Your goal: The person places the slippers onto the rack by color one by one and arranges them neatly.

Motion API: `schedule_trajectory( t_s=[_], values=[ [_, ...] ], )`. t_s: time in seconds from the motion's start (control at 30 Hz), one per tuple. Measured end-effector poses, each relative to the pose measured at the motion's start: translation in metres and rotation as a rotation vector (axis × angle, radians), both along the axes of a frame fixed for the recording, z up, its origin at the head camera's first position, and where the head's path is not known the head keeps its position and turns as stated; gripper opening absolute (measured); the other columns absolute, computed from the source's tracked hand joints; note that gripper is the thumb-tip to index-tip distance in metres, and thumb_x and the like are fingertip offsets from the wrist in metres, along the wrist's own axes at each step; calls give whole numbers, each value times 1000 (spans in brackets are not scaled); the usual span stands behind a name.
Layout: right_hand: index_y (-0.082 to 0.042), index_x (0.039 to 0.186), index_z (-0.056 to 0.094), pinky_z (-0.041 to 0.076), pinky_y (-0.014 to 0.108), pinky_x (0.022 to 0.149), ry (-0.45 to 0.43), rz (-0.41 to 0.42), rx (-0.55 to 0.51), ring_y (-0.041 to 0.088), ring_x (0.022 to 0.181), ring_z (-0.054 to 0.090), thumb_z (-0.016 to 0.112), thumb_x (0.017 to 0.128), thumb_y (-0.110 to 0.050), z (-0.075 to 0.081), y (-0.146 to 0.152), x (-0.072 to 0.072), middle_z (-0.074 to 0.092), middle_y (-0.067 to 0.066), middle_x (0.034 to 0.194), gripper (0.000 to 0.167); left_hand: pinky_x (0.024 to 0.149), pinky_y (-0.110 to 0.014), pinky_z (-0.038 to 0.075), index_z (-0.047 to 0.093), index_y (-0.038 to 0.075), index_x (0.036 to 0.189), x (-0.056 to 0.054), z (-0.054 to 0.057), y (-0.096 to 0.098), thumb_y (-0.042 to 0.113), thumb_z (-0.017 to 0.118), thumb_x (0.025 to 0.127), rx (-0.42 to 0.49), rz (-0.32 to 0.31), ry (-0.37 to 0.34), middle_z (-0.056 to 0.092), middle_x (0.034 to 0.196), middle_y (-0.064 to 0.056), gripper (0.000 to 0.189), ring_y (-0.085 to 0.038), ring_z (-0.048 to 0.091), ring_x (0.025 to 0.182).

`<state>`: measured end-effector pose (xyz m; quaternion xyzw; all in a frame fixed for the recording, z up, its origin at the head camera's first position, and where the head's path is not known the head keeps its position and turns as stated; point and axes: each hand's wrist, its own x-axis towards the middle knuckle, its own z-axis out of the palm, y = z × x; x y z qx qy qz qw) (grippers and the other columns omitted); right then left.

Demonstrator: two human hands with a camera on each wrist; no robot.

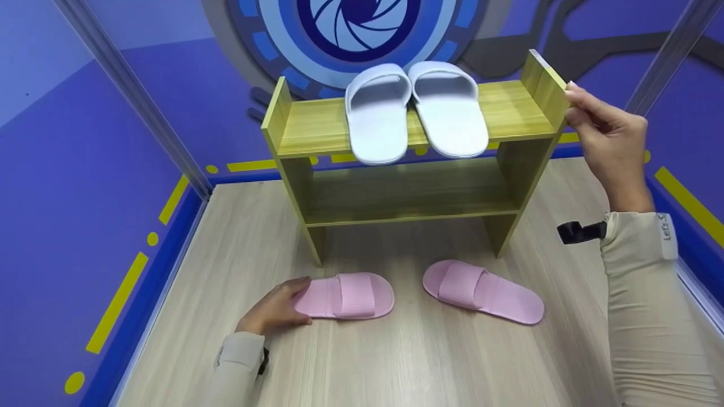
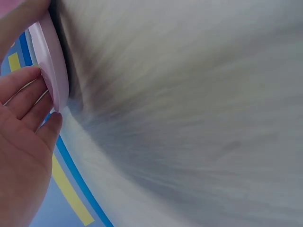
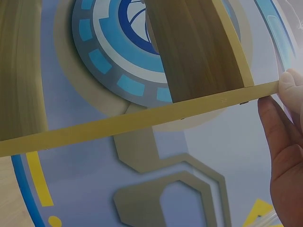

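My left hand (image 1: 278,307) holds the heel end of a pink slipper (image 1: 355,295) lying sole down on the floor, toe to the right. In the left wrist view, the fingertips (image 2: 46,85) touch the slipper's edge (image 2: 53,61). Its mate, another pink slipper (image 1: 485,291), lies apart on the right, toe pointing left. With thumb and fingers my right hand (image 1: 611,133) pinches the upper front edge of the wooden shoe rack's right side panel (image 1: 546,90). That panel's edge (image 3: 142,115) runs to the pinching hand (image 3: 286,137) in the right wrist view.
Two white slippers, a left one (image 1: 378,127) and a right one (image 1: 451,121), stand side by side on the rack's top shelf, heels over the front edge. Below is a lower shelf (image 1: 407,189). Blue-purple walls (image 1: 73,198) border the pale wood floor (image 1: 396,362).
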<state>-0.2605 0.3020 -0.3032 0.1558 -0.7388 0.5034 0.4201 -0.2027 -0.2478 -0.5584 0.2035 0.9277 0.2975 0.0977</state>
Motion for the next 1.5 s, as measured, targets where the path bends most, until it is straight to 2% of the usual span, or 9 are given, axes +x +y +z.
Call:
schedule_trajectory(
  t_s=[0.27,0.5,0.73,0.97,1.5],
  values=[
    [-1,109,72,53,11,75,-2,-8,7,3,103,67,68,85,1,0,0,-1,69,6,116,24,108,-49,39,52,-4,135,-1,-1,-2,26,90,63,2,-10,18,52,139,-21,87,-37,49,130],
    [1,108,72,53,11,75,-17,13,-33,6,104,67,67,85,3,-1,1,-1,70,7,116,24,108,-47,39,55,-2,133,0,1,-4,29,91,60,26,12,13,54,138,-19,87,-34,50,130],
    [1,109,72,53,12,76,-11,5,-21,7,106,67,68,85,2,-1,1,-1,69,7,116,24,107,-48,41,56,-3,131,0,3,-3,32,92,57,53,10,29,55,137,-19,89,-35,51,129],
    [1,108,72,52,10,77,-49,0,-61,5,105,67,67,85,3,-1,1,-1,69,5,116,24,107,-48,40,58,-2,130,-1,5,-2,31,92,57,65,15,29,56,136,-18,88,-34,51,129],
    [0,109,72,53,12,77,0,11,-11,10,107,67,68,84,3,-1,1,-1,70,7,115,25,105,-50,41,59,-2,129,0,12,-3,30,92,57,128,11,73,59,134,-17,86,-34,53,126]
  ],
)
